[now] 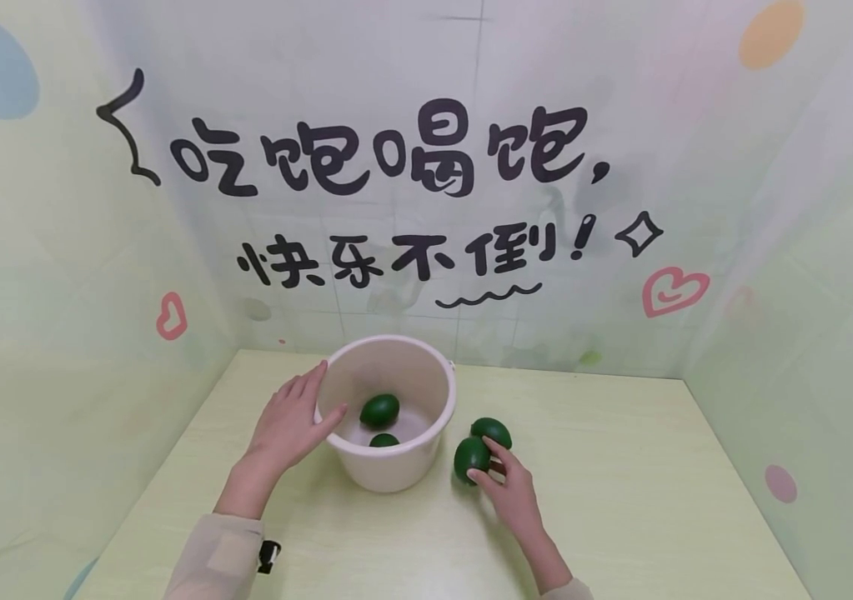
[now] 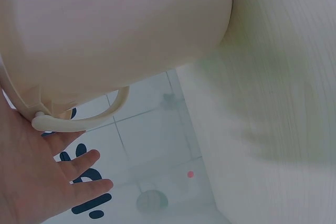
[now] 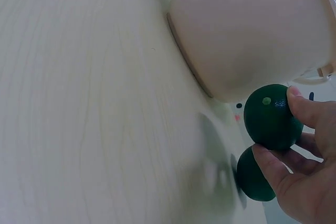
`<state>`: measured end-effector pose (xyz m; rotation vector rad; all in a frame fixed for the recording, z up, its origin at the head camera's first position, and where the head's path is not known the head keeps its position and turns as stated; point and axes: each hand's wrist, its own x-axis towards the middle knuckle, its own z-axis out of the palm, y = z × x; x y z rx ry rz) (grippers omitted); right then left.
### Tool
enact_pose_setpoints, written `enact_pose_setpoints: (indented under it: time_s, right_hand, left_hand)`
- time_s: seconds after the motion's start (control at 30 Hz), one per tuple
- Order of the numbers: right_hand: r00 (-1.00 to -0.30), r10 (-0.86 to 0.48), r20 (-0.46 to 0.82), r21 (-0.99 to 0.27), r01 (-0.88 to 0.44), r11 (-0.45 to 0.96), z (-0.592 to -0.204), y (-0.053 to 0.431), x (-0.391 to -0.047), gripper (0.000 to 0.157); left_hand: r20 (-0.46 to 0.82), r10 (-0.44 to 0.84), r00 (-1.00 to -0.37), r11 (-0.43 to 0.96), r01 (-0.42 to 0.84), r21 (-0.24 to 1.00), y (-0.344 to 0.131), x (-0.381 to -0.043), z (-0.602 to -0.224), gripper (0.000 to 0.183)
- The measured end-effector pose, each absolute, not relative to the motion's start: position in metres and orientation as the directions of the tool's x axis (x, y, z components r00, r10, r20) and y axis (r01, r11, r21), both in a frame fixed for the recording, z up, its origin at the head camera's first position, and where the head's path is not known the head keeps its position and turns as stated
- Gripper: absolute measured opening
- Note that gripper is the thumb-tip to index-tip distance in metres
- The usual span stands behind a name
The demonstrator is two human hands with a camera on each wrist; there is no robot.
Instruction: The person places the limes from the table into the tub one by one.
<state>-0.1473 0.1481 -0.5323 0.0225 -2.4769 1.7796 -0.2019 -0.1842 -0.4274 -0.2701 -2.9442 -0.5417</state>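
While pinching a green fruit (image 1: 469, 461) in the right hand (image 1: 514, 493) beside the bucket (image 1: 388, 472), rests the left hand (image 1: 287, 429), fingers straight, on its rim (image 1: 453, 388). Sees two fruits (image 1: 379, 411) inside only from the head, the handle's curve (image 2: 71, 125) only from the wrists. Has broad tabletop (image 1: 636, 475) toward the right edge (image 1: 740, 487).

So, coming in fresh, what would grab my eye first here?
Probably the big black Chinese lettering across the back wall. Below it, a pale bucket stands on the table, two dark green lime-like fruits inside and the left hand at its rim. Right of the bucket, the right hand holds a third fruit, with a fourth fruit just beyond.
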Motion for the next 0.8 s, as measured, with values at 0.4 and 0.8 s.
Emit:
enact_pose_setpoints:
  time_s: [0.4, 0.8]
  right_hand:
    - [-0.987, 0.064, 0.146, -0.946, -0.121, 0.301, -0.5290, 0.1482, -0.1469, 0.060]
    - [-0.980, 0.081, 0.181, -0.947, -0.152, 0.282, -0.5242, 0.1486, -0.1472, 0.060]
  left_hand:
    - [0.174, 0.158, -0.972, 0.918, 0.210, 0.338, -0.1840, -0.2022, -0.4275, 0.082]
    - [0.178, 0.161, -0.971, 0.919, 0.213, 0.333, -0.1846, -0.2022, -0.4280, 0.082]
